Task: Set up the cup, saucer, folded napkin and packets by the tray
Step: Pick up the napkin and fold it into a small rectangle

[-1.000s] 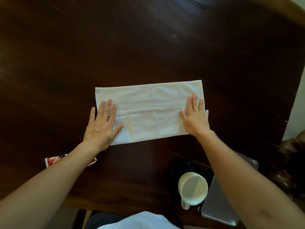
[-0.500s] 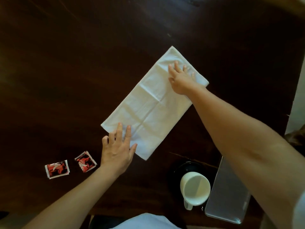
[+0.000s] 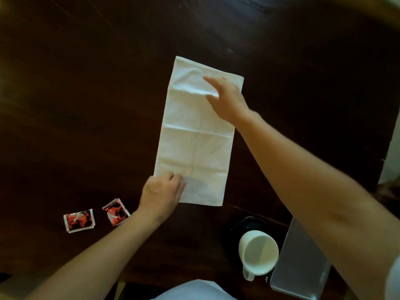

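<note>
— What lies on the dark brown wooden table?

— A long white cloth napkin, creased into rectangles, lies flat with its length running away from the person. Everything else I place from it.

— And the hands?

— The left hand rests on the napkin's near left corner, fingers curled onto the cloth; whether they pinch it I cannot tell. The right hand lies open near the napkin's far right corner, fingers spread across a rumpled patch.

— The other pieces?

— Two small red and black paper packets sit left of the napkin's near end, close together, flat on the wood. Nearer than the napkin and to its right stands a white ceramic cup on a black round saucer. Just right of the cup lies a grey metal tray, partly hidden beneath the right forearm.
</note>
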`<move>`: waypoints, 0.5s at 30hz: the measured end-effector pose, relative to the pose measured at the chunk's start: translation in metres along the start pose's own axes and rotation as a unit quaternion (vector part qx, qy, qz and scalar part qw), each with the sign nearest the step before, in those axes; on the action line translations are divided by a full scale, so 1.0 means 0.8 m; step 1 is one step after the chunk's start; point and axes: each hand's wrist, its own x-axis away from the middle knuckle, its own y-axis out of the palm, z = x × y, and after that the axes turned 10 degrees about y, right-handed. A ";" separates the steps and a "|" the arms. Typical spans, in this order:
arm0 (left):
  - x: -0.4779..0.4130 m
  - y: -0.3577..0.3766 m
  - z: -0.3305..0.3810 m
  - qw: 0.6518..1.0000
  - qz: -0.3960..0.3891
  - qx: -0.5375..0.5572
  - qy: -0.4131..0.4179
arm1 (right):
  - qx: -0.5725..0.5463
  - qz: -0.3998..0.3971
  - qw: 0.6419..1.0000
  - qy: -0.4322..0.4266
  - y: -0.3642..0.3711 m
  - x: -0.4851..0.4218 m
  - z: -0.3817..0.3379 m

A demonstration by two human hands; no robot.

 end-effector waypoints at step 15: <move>-0.118 -0.067 -0.080 0.987 0.078 0.097 -0.097 | -0.118 0.110 0.964 0.209 0.074 0.144 0.083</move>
